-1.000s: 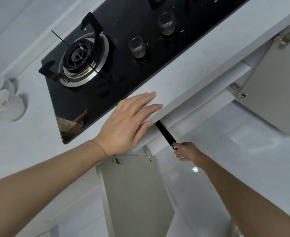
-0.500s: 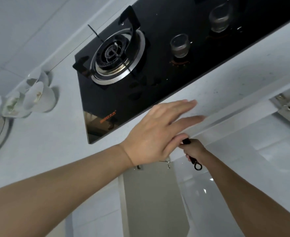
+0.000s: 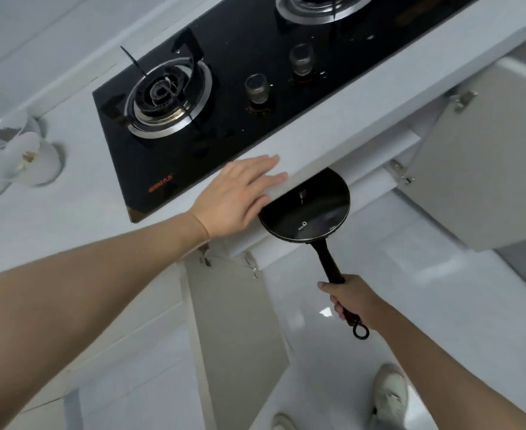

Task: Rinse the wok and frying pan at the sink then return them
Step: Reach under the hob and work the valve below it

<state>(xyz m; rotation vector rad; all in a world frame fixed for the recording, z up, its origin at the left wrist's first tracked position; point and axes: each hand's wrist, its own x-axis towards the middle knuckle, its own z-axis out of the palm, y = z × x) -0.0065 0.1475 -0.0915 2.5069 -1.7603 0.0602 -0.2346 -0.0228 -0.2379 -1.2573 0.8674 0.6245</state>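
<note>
A black frying pan [image 3: 309, 209] with a long black handle hangs out from under the counter edge, its bowl partly hidden by the countertop. My right hand [image 3: 351, 297] grips the handle near its end, just above the hanging loop. My left hand [image 3: 240, 193] rests flat, fingers straight, on the white countertop [image 3: 69, 218] at its front edge, just left of the pan. No wok and no sink are in view.
A black glass gas hob [image 3: 224, 97] with two burners and two knobs sits in the counter. White bowls [image 3: 23, 156] stand at the far left. Two cabinet doors [image 3: 237, 321] [image 3: 472, 169] hang open below the counter. My shoes show on the glossy floor.
My right hand has drawn the frying pan out of the cabinet under the counter, so its bowl now shows. My left hand stays on the counter edge.
</note>
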